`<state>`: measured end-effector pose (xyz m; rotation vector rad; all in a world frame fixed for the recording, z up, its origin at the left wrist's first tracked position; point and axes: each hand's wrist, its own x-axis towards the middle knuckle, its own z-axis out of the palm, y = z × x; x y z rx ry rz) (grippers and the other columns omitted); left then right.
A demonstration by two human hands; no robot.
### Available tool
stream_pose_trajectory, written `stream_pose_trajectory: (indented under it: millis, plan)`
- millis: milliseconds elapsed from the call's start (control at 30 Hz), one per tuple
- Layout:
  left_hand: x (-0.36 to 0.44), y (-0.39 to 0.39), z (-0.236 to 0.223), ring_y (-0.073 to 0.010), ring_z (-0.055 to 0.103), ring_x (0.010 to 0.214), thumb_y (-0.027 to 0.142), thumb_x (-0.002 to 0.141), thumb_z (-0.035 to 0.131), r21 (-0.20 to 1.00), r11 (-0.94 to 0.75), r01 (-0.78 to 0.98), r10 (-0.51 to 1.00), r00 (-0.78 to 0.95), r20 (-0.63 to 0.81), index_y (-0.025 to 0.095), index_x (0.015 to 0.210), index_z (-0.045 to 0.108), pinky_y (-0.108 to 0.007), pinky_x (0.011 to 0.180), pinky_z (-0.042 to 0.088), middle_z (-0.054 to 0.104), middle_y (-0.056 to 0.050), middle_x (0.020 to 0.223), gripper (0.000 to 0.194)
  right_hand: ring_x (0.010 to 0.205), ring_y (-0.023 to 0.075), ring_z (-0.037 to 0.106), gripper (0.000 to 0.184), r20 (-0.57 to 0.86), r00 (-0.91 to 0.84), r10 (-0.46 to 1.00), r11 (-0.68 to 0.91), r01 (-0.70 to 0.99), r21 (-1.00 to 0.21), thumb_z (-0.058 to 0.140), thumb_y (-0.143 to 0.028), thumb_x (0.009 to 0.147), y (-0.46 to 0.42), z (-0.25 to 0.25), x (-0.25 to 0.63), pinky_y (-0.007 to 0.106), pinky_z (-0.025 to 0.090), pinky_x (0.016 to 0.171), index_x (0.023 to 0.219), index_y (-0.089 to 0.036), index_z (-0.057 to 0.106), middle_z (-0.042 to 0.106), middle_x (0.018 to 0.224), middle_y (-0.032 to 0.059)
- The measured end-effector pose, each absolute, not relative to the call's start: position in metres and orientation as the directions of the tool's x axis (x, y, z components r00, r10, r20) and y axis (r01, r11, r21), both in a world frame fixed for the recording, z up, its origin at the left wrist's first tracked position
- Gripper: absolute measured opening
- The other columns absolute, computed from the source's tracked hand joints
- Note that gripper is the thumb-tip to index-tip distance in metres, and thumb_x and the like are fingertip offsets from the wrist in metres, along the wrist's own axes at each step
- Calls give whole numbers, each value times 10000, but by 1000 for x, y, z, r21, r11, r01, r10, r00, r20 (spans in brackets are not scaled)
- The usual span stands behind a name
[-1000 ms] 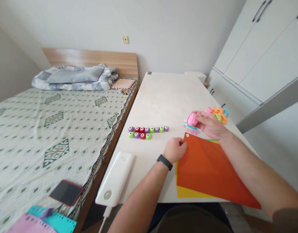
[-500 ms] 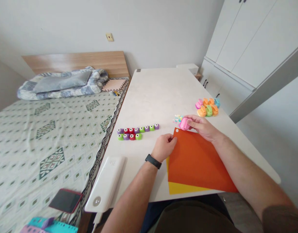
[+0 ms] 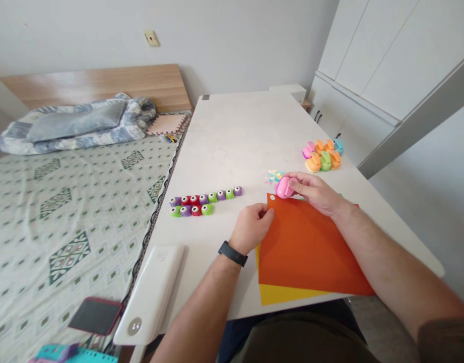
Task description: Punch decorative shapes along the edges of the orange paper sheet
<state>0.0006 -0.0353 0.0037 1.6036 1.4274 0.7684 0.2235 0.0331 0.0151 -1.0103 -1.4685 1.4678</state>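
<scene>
A pink craft punch [image 3: 284, 187] is gripped in my right hand [image 3: 317, 191], thumb on its lever, at the far edge of an orange sheet of paper [image 3: 303, 247]. Whether the paper sits in its slot cannot be made out. My left hand [image 3: 251, 226], with a dark band on the wrist, pinches the sheet's left edge near its far corner. A small punched hole [image 3: 272, 197] shows in that corner. Under the orange sheet, a yellow sheet [image 3: 284, 296] sticks out at the left and near edges. Small coloured paper bits [image 3: 274, 176] lie just beyond the punch.
Two rows of small purple, red and green punches [image 3: 196, 199] stand left on the white table [image 3: 232, 131]. Larger coloured punches [image 3: 322, 156] cluster at the right edge. A white lamp-like device [image 3: 150, 292] lies front left. A bed [image 3: 103, 201] adjoins the table.
The view has turned slightly, shifting the room and table leftward and up in the picture. Both hands keep their grips on the paper and the pink punch, nearly unmoved.
</scene>
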Motion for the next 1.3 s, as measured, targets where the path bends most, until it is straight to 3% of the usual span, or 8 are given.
stream_pose_trajectory:
  millis: [767,1300]
  plan:
    - [2,-37,7,-112,435,602,425,941,544,893,-1,450,979,181,-90,160,745,650,-257,554,290,556,19,655,347,874,242,654,336,22,-312,950,8,-46,-999,720,-568,906,34,14,223,396,508,842,1055,-273,779,739,954,61]
    - [1,-35,5,-113,443,599,435,936,548,889,-4,457,982,168,-82,169,737,640,-251,550,301,548,22,644,345,902,255,663,363,17,-312,950,-11,-86,-996,724,-560,904,30,15,227,416,521,878,1125,-276,770,741,989,67]
